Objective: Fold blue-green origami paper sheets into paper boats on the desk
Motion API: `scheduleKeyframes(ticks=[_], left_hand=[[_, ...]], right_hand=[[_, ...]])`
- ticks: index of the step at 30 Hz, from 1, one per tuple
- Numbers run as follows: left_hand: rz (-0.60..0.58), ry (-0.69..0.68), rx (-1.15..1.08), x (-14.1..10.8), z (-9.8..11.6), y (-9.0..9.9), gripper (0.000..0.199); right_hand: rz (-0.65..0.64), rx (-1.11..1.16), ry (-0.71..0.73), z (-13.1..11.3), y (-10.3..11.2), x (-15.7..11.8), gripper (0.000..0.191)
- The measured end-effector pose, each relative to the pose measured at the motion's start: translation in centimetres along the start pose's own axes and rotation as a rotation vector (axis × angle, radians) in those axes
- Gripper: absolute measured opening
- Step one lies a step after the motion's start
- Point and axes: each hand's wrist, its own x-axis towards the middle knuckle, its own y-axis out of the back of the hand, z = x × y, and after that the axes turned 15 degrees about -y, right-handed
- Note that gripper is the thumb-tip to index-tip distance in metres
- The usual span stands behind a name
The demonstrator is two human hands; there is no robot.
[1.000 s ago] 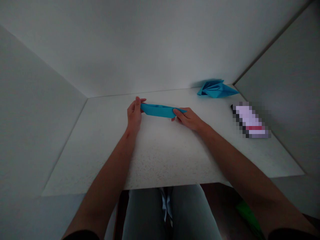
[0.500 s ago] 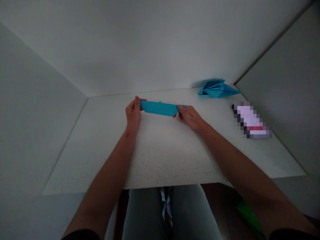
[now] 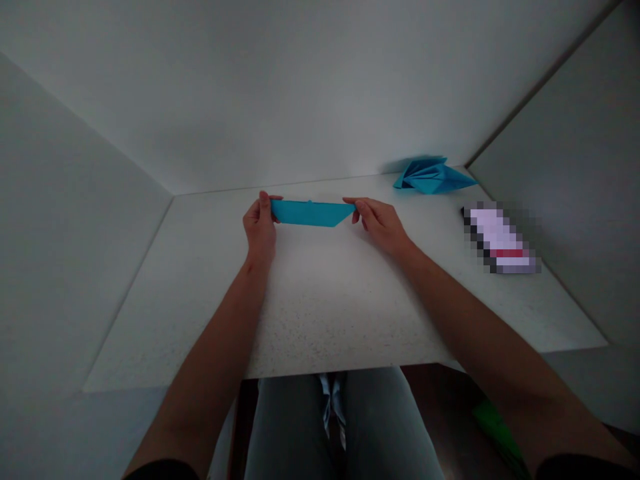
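Note:
Stretched between my hands above the table is a folded blue paper (image 3: 311, 214), a long strip with a slanted right end and a small peak on its top edge. My left hand (image 3: 260, 223) grips its left end, thumb in front and fingers behind. At the pointed right tip, my right hand (image 3: 380, 223) pinches the paper between thumb and fingers. Parts of the fingers of both hands are hidden behind the paper or the hands themselves.
A folded blue paper figure (image 3: 433, 177) lies at the back right of the white table (image 3: 320, 300), close to the wall. In front of it is a phone (image 3: 500, 237), blurred out. Walls enclose the table on the left, back and right. Something green (image 3: 495, 423) is below, at right.
Both hands and the paper have shifted slightly left. My right hand's grip has moved out to the pointed tip, so more of the slanted end shows.

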Motion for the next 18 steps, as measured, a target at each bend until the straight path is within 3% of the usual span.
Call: scheduleKeyframes(ticks=[5,11,18], left_hand=[[0.038,0.022,-0.004,-0.1,0.2,-0.2,0.067],[0.027,0.008,-0.025,-0.1,0.4,-0.2,0.063],[0.047,0.000,-0.022,-0.1,0.3,-0.4,0.064]], right_hand=[[-0.002,-0.019,0.050,0.5,-0.1,0.3,0.054],[-0.003,0.161,-0.064,1.0,-0.1,0.6,0.040],[0.051,0.296,-0.139,1.6,0.0,1.2,0.039]])
